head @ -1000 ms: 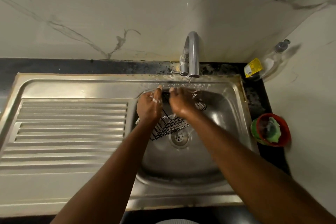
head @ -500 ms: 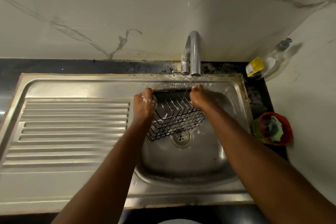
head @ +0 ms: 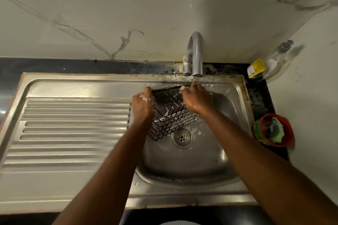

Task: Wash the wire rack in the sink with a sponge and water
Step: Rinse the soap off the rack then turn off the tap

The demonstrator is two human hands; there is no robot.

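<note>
A black wire rack [head: 170, 115], flecked with white suds, hangs tilted over the steel sink basin [head: 210, 155], above and left of the drain [head: 182, 137]. My left hand [head: 143, 103], soapy, grips the rack's top left rim. My right hand [head: 196, 98] holds the top right rim, right under the tap [head: 195, 55], from which a thin stream of water falls onto its fingers. A green sponge [head: 274, 131] lies in a red bowl at the right, away from both hands.
The ribbed steel drainboard [head: 73, 129] fills the left side. A clear soap bottle with a yellow label [head: 268, 64] leans in the back right corner. The red bowl [head: 263, 124] stands on the dark counter strip beside the basin. Marble walls close the back and right.
The rack has been turned up from low in the basin and now hangs by its top rim under the tap. My right hand has slid left along that rim.
</note>
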